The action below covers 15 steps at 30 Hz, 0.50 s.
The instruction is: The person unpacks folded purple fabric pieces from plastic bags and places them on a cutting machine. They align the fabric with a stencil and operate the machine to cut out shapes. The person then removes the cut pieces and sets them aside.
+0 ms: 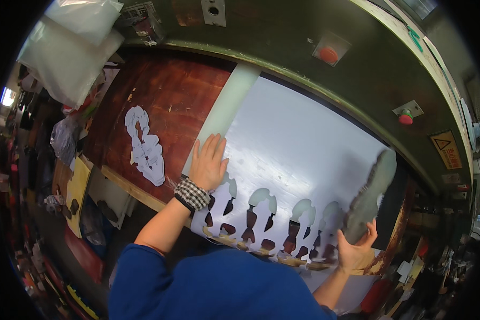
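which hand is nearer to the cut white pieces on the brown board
Left. The left hand is at the white sheet's left side, right of the cut white pieces; the right hand is farther off, at the sheet's right side, holding a long grey object.

A long grey block (367, 201) slants beside cut-outs in a white sheet (298, 133).

Plastic sheets (72, 58): translucent, hanging, upper left. Plastic bag (64, 140): clear, crumpled, below them. Yellow sheet (78, 186): tilted, left side. Large red button (328, 54) and smaller red button (406, 117): on dark green panel (282, 32). Warning label (446, 150): yellow, black triangle, right.
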Available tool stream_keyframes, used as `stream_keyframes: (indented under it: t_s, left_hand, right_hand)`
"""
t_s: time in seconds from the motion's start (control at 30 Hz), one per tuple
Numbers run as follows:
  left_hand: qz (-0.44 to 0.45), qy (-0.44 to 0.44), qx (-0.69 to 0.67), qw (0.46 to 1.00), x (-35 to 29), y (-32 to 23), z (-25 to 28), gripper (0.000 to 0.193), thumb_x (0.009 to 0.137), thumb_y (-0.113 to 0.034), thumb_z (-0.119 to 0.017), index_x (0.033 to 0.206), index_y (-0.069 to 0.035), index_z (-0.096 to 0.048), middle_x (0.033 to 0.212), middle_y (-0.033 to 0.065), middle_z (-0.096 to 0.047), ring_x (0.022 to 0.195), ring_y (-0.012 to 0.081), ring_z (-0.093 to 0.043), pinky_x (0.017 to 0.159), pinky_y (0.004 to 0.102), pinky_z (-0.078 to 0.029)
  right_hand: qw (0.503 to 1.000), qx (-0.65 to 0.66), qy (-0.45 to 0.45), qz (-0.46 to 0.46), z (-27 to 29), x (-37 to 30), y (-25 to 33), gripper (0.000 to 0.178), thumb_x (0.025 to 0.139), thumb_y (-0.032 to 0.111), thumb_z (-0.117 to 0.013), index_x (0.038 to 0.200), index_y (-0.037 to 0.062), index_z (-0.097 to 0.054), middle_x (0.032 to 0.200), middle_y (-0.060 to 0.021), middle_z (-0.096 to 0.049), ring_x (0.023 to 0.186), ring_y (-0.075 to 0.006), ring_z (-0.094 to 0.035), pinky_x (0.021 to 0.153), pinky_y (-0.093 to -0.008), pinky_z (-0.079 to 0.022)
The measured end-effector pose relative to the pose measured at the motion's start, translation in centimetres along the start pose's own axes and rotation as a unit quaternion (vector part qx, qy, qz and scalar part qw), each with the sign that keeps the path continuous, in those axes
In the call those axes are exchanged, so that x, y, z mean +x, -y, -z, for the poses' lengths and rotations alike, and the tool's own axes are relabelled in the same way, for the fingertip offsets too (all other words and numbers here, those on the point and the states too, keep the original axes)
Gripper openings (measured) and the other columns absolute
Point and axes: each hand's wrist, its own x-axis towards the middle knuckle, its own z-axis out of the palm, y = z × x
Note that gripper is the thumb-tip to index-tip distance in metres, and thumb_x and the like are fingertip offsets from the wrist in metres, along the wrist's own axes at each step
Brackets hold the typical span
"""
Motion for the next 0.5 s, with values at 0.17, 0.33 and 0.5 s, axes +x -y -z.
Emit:
stream_keyframes:
  t_s: [0.17,0.33,0.5]
  left_hand:
    - [0.003,-0.002,-0.016,1.0,0.2,0.0,0.2,0.054,0.086,-0.022,-0.063,0.134,-0.001,-0.048,0.142,0.0175,-0.043,0.136,0.032,-0.036,0.111,0.0563,-0.024]
    - [0.013,0.011,-0.034,0.999,0.4,-0.1,0.4,0.057,0.086,-0.022,-0.063,0.136,-0.001,-0.046,0.143,0.0167,-0.043,0.137,0.0313,-0.036,0.113,0.0557,-0.022]
    - [0.023,0.009,-0.054,0.998,0.3,0.0,0.5,0.056,0.087,-0.021,-0.063,0.136,-0.001,-0.047,0.144,0.0164,-0.042,0.138,0.0306,-0.035,0.114,0.0549,-0.02]
  right_hand:
    - [0.961,0.239,0.133,-0.042,-12.2,3.4,7.6,0.085,0.057,0.001,-0.082,0.13,0.0072,-0.039,0.137,-0.0149,-0.043,0.125,-0.0268,-0.046,0.105,-0.0396,-0.04]
    - [0.991,0.006,0.133,0.024,-25.0,3.8,10.8,0.072,0.054,0.007,-0.083,0.118,0.009,-0.051,0.125,-0.0175,-0.047,0.118,-0.0335,-0.047,0.1,-0.0408,-0.041]
    - [0.988,-0.068,0.104,0.089,-29.1,1.9,11.1,0.079,0.058,0.012,-0.083,0.127,0.0053,-0.046,0.132,-0.0258,-0.038,0.126,-0.0444,-0.034,0.106,-0.0503,-0.032]
